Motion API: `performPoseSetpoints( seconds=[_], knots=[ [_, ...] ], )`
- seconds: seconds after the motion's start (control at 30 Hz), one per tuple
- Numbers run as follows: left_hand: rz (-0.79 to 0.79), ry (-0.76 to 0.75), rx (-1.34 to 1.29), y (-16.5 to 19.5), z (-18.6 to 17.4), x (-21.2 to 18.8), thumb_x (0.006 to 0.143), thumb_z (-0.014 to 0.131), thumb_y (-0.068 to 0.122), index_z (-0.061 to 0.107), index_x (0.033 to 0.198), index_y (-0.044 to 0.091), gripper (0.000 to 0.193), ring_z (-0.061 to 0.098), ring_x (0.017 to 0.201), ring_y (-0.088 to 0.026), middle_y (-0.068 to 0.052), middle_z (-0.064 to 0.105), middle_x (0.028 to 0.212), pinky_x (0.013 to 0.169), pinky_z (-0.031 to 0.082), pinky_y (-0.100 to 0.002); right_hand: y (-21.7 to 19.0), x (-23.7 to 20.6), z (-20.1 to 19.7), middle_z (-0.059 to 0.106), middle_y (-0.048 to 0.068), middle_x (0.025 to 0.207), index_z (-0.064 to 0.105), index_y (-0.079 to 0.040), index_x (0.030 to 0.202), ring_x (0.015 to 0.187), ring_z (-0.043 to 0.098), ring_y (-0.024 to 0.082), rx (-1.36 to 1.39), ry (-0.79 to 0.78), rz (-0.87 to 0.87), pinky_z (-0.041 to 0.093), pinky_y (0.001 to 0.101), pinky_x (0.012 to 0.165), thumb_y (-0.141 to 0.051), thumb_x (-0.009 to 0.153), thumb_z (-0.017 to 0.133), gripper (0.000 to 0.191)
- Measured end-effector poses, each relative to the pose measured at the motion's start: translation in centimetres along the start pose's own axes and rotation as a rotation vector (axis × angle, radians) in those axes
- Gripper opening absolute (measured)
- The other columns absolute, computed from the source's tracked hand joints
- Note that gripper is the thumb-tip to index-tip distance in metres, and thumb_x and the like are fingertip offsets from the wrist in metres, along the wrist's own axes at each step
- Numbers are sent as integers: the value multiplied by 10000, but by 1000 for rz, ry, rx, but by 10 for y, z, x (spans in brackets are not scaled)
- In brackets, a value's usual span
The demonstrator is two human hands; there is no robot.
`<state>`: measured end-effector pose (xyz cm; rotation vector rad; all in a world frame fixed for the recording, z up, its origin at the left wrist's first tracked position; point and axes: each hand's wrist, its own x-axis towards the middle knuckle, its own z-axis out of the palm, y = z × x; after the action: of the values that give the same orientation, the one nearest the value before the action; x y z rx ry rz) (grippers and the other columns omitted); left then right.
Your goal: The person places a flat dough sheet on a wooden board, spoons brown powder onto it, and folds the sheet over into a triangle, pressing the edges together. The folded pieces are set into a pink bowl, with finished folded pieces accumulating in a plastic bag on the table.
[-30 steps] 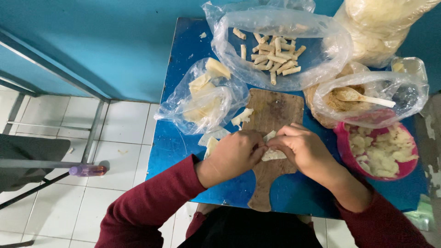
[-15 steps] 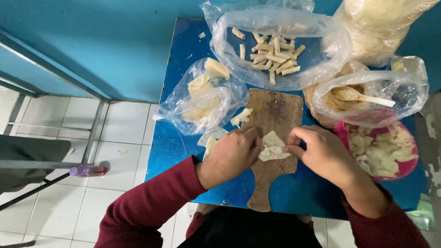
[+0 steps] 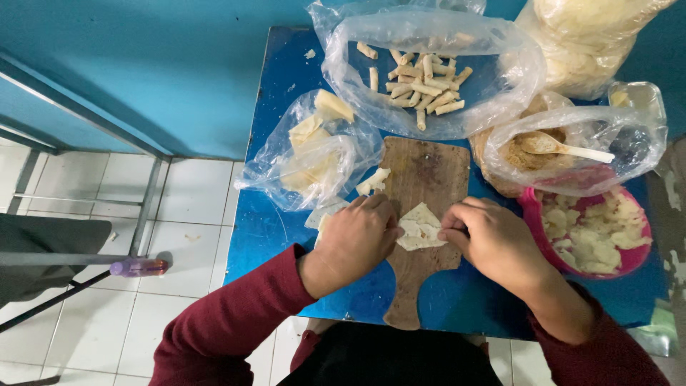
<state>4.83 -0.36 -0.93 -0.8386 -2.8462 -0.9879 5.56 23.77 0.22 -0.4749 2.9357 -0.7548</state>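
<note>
On wooden board [image 3: 421, 193], L hand [image 3: 357, 239] & R hand [image 3: 493, 243] grips now pinch flattened wrapper [image 3: 419, 227] edges, earlier bunched.

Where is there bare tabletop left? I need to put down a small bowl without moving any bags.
Bare blue table shows at the far left corner, beside the bag of finished rolls, and along the near left edge below the wrapper bag. Around the wooden board, both hands and the pink bowl, it is crowded.

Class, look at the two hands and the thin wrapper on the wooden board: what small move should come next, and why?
Probably spoon filling from the bag onto the wrapper: it lies flat and bare on the board, with the left hand and right hand holding its edges.
</note>
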Motion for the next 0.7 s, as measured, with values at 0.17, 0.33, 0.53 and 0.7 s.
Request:
performPoseSetpoints(
  seconds=[0.17,0.33,0.53,0.7],
  knots=[
    [38,60,-45,-1,5,-1,871,697,206,641,1014,69,206,666,913,-340,-102,666,948,734,554,-441,-5,2,0,683,89,840,684,-77,892,841,695,295,37,-58,65,533,413,732,-199,803,780,180],
    [-44,42,-93,-1,9,-1,924,693,252,586,976,60,225,677,817,-355,-130,677,887,677,539,-472,-4,0,4,695,94,851,653,-50,887,852,689,311,41,-3,40,528,422,717,-176,788,786,208],
    [8,109,-46,3,14,-1,882,707,238,596,1023,60,252,676,834,-350,-136,676,897,672,534,-471,0,-8,8,736,82,911,716,-104,944,910,683,334,-15,91,-99,524,439,762,-75,841,709,107],
    [5,91,-44,2,15,-1,896,700,226,602,1025,59,233,674,856,-347,-137,673,909,699,541,-467,12,-32,-10,716,98,971,707,-41,1040,917,670,333,21,199,-125,524,430,793,-92,839,702,207]
  ],
)
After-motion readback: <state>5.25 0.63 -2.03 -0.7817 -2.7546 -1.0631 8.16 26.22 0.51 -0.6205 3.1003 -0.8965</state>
